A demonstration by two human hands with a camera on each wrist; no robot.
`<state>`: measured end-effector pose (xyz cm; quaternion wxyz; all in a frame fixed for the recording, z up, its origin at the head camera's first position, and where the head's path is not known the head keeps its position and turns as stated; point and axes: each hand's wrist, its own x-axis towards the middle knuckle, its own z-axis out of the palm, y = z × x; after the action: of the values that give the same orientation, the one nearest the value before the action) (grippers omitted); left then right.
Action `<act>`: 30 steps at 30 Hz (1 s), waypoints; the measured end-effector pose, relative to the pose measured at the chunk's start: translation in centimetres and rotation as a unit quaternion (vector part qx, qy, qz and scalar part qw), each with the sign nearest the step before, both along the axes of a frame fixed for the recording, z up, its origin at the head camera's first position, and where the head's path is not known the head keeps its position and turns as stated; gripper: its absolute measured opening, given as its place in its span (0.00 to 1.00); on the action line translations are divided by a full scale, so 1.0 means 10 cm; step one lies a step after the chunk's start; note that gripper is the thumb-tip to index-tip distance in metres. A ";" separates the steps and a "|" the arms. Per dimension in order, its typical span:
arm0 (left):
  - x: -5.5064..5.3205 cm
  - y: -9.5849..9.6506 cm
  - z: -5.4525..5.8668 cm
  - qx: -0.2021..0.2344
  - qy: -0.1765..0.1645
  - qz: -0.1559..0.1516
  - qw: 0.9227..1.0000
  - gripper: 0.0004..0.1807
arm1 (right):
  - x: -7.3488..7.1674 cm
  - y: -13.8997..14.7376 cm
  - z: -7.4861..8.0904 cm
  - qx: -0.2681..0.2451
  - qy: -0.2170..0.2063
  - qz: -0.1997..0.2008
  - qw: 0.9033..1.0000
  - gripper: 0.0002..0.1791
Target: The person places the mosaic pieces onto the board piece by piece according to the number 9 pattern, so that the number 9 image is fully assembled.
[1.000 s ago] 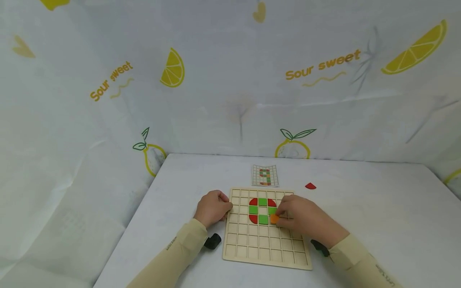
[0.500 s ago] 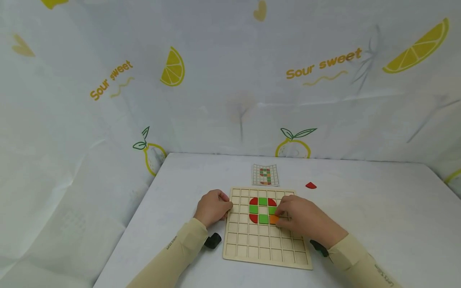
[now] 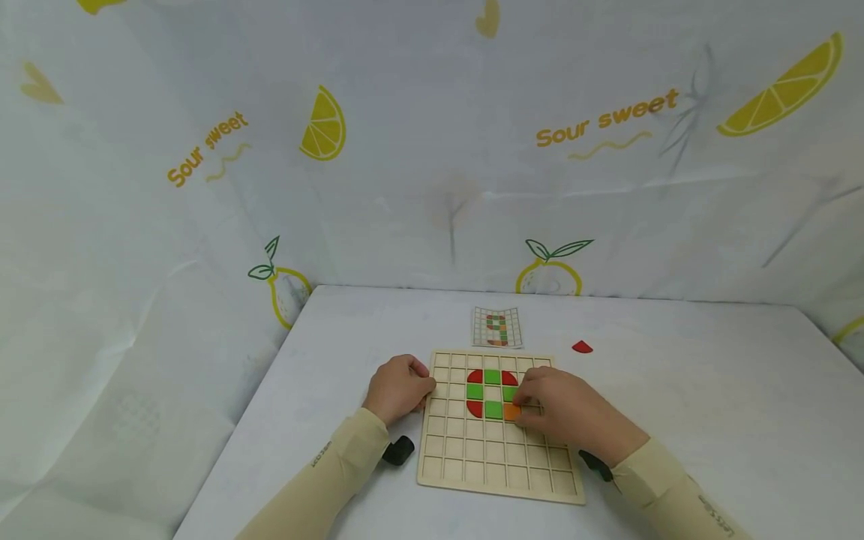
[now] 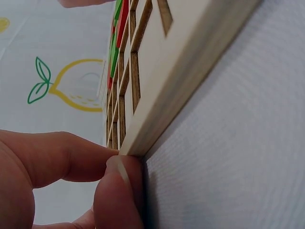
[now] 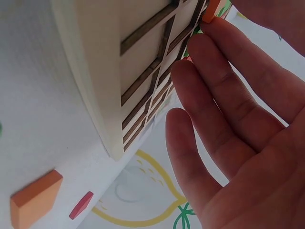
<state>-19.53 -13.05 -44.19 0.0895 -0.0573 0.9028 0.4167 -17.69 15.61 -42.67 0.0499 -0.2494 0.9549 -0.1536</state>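
Observation:
A square wooden grid board (image 3: pixel 466 450) lies on the table. Red quarter-round tiles (image 3: pixel 475 409) and green square tiles (image 3: pixel 493 377) form a ring in its cells. My left hand (image 3: pixel 400 388) pinches the board's left edge; in the left wrist view, the thumb and index finger (image 4: pixel 81 157) meet at that edge. Over the board's right part, my right hand (image 3: pixel 567 405) pinches an orange square tile (image 3: pixel 511 412) between thumb and index finger, at the ring's lower right cell. In the right wrist view, only part of this orange tile (image 5: pixel 209 10) shows, the other fingers stretched out below.
A pattern card (image 3: pixel 497 328) with a coloured grid lies behind the board. A red quarter-round tile (image 3: pixel 582 347) sits to its right. Another orange tile (image 5: pixel 35 198) rests on the table beside the board, in the right wrist view. Fabric with lemon prints hangs behind.
The orange tile has shifted slightly left and now sits flatter in its cell beside the green tile, with my right hand moving slightly along. My left hand has stayed at the board's edge.

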 end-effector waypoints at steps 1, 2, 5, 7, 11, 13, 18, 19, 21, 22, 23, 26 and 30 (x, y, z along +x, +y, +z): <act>0.00 0.00 0.00 0.001 0.000 0.000 1.000 0.06 | 0.00 0.00 0.00 0.000 0.000 0.000 1.000 0.06; 0.00 0.00 0.00 0.002 0.000 0.000 1.000 0.06 | 0.00 0.00 0.00 -0.001 0.000 0.001 1.000 0.06; 0.00 0.00 -0.01 0.004 -0.001 0.001 1.000 0.06 | 0.01 0.00 0.02 -0.002 0.004 0.001 1.000 0.06; 0.00 0.00 -0.01 0.005 -0.003 0.001 1.000 0.06 | 0.01 0.01 0.02 -0.003 0.007 0.001 1.000 0.06; -0.01 0.00 0.00 0.004 -0.004 0.001 1.000 0.06 | 0.01 0.01 0.03 -0.001 0.010 0.000 1.000 0.07; -0.01 0.00 0.00 0.004 -0.004 0.002 1.000 0.06 | 0.01 0.01 0.04 0.000 0.009 -0.001 1.000 0.07; 0.00 -0.01 0.01 0.005 -0.006 0.008 1.000 0.06 | 0.01 0.01 0.03 0.001 0.006 -0.004 1.000 0.08; 0.00 -0.01 0.01 0.005 -0.006 0.008 1.000 0.06 | 0.01 0.01 0.03 0.001 0.007 -0.004 1.000 0.08; 0.00 0.00 0.02 0.006 -0.005 0.009 1.000 0.06 | 0.01 0.00 0.03 0.001 0.007 -0.003 1.000 0.08; 0.00 0.00 0.02 0.006 -0.006 0.009 1.000 0.06 | 0.01 0.00 0.03 0.001 0.007 -0.003 1.000 0.08; 0.00 0.00 0.02 0.006 -0.003 0.007 1.000 0.06 | 0.01 0.00 0.03 0.002 0.008 -0.003 1.000 0.08; 0.01 0.00 0.01 0.005 -0.002 0.005 1.000 0.06 | 0.01 0.00 0.03 0.004 0.008 -0.004 1.000 0.08; 0.00 0.01 0.01 0.002 -0.002 0.006 1.000 0.06 | 0.02 0.02 0.05 0.004 0.004 -0.006 1.000 0.08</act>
<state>-19.49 -12.97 -44.12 0.0893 -0.0632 0.9016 0.4186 -17.53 15.78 -42.20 0.0463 -0.2444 0.9570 -0.1489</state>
